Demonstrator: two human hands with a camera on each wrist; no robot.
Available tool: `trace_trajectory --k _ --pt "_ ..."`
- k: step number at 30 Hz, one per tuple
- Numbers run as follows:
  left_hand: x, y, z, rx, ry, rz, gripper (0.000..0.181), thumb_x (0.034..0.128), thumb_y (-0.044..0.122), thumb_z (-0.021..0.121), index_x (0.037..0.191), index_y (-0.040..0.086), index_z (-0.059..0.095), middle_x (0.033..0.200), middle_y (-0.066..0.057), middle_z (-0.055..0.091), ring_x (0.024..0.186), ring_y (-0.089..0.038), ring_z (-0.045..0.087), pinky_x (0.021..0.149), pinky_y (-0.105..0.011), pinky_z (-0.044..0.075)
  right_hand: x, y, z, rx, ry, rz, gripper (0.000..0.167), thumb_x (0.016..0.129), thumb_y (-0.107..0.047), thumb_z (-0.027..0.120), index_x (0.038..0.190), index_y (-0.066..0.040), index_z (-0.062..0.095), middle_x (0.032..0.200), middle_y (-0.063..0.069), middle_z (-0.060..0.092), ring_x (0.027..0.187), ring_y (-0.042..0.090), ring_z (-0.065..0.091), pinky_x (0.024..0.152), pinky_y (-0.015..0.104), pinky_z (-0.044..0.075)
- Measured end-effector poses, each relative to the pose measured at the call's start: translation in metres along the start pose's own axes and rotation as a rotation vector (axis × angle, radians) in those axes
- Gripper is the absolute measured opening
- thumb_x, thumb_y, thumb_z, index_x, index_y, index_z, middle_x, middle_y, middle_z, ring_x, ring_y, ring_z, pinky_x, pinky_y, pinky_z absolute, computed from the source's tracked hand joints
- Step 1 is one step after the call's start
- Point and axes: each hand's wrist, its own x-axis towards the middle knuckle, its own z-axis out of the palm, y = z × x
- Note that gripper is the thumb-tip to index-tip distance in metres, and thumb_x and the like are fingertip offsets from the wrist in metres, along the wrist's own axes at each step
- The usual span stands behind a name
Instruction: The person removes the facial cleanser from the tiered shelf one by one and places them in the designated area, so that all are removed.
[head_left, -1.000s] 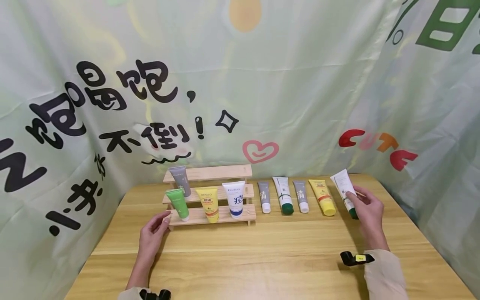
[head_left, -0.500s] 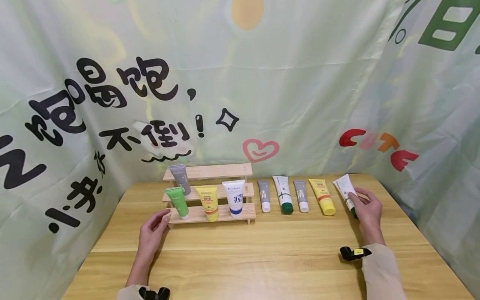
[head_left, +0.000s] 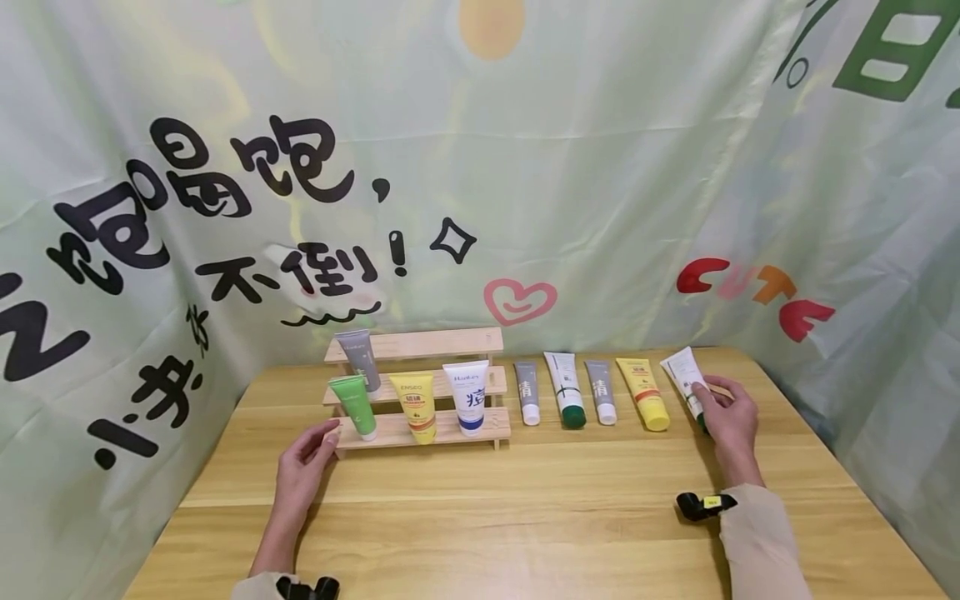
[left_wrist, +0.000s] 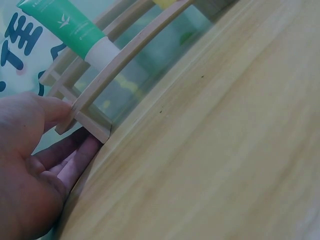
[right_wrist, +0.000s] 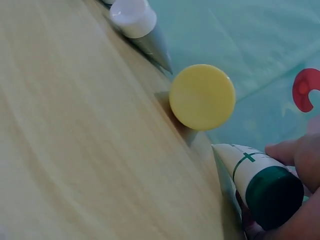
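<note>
My left hand [head_left: 300, 471] holds the front left end of a three-tier wooden rack [head_left: 450, 432], thumb on the step and fingers by its foot in the left wrist view. Standing on the rack are a green tube [head_left: 356, 406], a yellow tube [head_left: 417, 407], a white tube with a blue cap [head_left: 469, 396] and a grey tube [head_left: 359, 358]. At the right end of the row of tubes, my right hand [head_left: 731, 425] grips a white tube with a dark green cap [right_wrist: 260, 172], between thumb and fingers. Its tail end points to the back.
Left of the gripped tube lie a yellow tube [head_left: 645, 396], a grey tube [head_left: 602, 392], another green-capped white tube [head_left: 566, 392] and another grey tube [head_left: 528, 393]. A printed curtain [head_left: 600, 208] hangs behind the wooden table [head_left: 510, 517].
The green-capped tube in my right hand has come down a little toward the table, and that hand has shifted slightly left. My left hand stays at the rack.
</note>
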Motion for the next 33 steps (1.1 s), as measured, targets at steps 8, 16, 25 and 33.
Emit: trace_trajectory --k 8,16,25,33 --pt "0.0 0.002 0.0 0.001 -0.003 0.002 0.039 0.1044 0.027 0.063 0.135 0.002 0.063 0.136 -0.015 0.06 0.099 0.0 0.062 0.084 -0.016 0.056 -0.004 0.001 0.004 -0.133 -0.006 -0.112 0.046 0.103 -0.032 0.061 0.14 -0.004 0.057 0.13 0.027 0.063 0.111 0.03 0.06 0.065 0.011 0.041" --pt "0.001 0.002 0.0 0.005 -0.007 -0.004 0.038 0.1044 0.025 0.063 0.135 0.003 0.064 0.136 -0.014 0.061 0.098 0.0 0.063 0.084 -0.015 0.056 -0.006 0.002 -0.004 -0.161 -0.119 -0.076 0.049 0.106 -0.031 0.052 0.145 0.0 0.055 0.142 0.025 0.055 0.124 0.034 0.051 0.089 0.031 0.046" --pt "-0.001 0.002 0.0 0.005 0.002 0.021 0.037 0.1049 0.023 0.062 0.134 -0.001 0.063 0.133 -0.015 0.063 0.095 -0.002 0.063 0.082 -0.015 0.056 -0.007 -0.002 -0.003 -0.158 -0.105 -0.079 0.052 0.107 -0.032 0.053 0.145 0.002 0.054 0.142 0.027 0.054 0.123 0.036 0.05 0.081 0.026 0.042" --pt "0.0 0.001 0.0 0.011 -0.001 0.013 0.037 0.105 0.025 0.062 0.134 0.002 0.064 0.138 -0.017 0.06 0.098 -0.005 0.063 0.082 -0.015 0.056 -0.007 -0.002 -0.003 -0.163 -0.075 -0.102 0.051 0.107 -0.033 0.052 0.144 0.001 0.055 0.137 0.027 0.057 0.12 0.036 0.052 0.082 0.028 0.043"
